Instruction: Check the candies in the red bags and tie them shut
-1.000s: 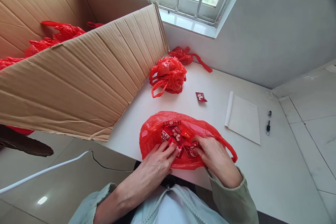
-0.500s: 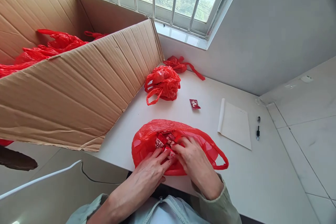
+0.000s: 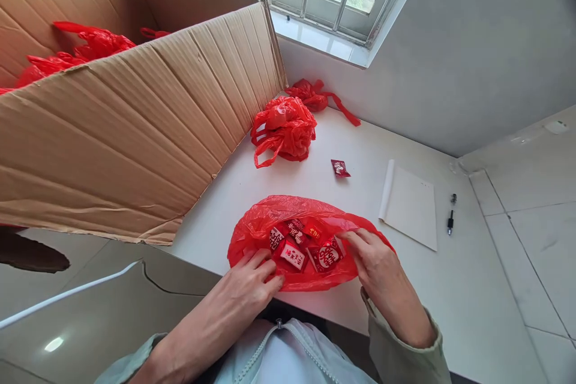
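A red plastic bag (image 3: pixel 270 207) lies with its mouth spread wide at the table's front edge. Inside it are several small wrapped snack packets, among them a red one with white lettering (image 3: pixel 327 254) and a white-labelled one (image 3: pixel 293 255). My left hand (image 3: pixel 255 279) is curled over the bag's left front rim, its fingers bent onto the plastic. On the right side, my right hand (image 3: pixel 375 258) grips the bag's edge, fingertips beside the red packet; its thumb is mostly hidden.
A single dark red packet (image 3: pixel 340 168) lies behind the bag. Bunched red bags (image 3: pixel 285 129) sit against a large cardboard box (image 3: pixel 180 114) that holds more red plastic. To the right are a notepad (image 3: pixel 411 207) and a pen (image 3: pixel 450 222). A barred window is behind.
My hands have drawn apart, the right one moving out to the bag's right side and the left one back to its rim. More packets now show inside. The view has tipped down slightly.
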`<state>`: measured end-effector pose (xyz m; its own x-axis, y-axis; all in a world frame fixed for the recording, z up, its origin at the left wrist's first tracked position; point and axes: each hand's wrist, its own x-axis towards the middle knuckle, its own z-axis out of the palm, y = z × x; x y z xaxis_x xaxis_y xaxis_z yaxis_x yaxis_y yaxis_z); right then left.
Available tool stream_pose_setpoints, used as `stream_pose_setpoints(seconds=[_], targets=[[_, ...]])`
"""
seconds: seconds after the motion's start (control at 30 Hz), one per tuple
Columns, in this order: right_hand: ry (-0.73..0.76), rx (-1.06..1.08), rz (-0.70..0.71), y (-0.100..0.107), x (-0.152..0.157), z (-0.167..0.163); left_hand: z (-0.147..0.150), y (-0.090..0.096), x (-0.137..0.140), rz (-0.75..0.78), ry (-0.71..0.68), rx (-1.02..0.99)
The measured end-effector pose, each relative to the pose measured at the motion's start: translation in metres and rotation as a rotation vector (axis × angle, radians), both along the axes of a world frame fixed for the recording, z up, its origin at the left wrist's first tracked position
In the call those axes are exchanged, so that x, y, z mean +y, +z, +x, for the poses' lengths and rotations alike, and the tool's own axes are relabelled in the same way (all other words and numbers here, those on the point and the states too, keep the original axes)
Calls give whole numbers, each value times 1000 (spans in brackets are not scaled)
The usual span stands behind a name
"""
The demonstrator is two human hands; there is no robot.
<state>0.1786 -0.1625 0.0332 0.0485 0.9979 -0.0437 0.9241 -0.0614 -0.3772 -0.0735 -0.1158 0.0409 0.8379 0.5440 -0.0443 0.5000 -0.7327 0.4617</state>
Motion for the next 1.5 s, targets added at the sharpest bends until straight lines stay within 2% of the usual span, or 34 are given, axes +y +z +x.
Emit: stream_pose_setpoints(seconds=[0.17,0.33,0.43,0.63,0.83,0.97,1.13,1.33,1.5], targets=[[87,-15,-97,-6,6,-13,-4,-7,-1,50,26,7],[40,-79,-160,-22,8,-20,-17,-27,0,152,80,-5],[42,-121,-185,-26,9,-21,-20,-30,1,186,112,19],[85,-103,-72,-18,22,-34,-14,-21,-1,153,146,140],[162,-21,82,-27,42,-66,-8,-29,1,191,188,206],[224,-14,99,-31,49,-80,-14,-37,-2,249,218,207],[309,-50,45,-33,56,-89,-18,-40,-2,315,203,131],[213,-4,52,-29,56,-84,-10,-36,7,341,233,148],[137,61,-34,-29,56,-72,-10,-44,12,389,270,106]])
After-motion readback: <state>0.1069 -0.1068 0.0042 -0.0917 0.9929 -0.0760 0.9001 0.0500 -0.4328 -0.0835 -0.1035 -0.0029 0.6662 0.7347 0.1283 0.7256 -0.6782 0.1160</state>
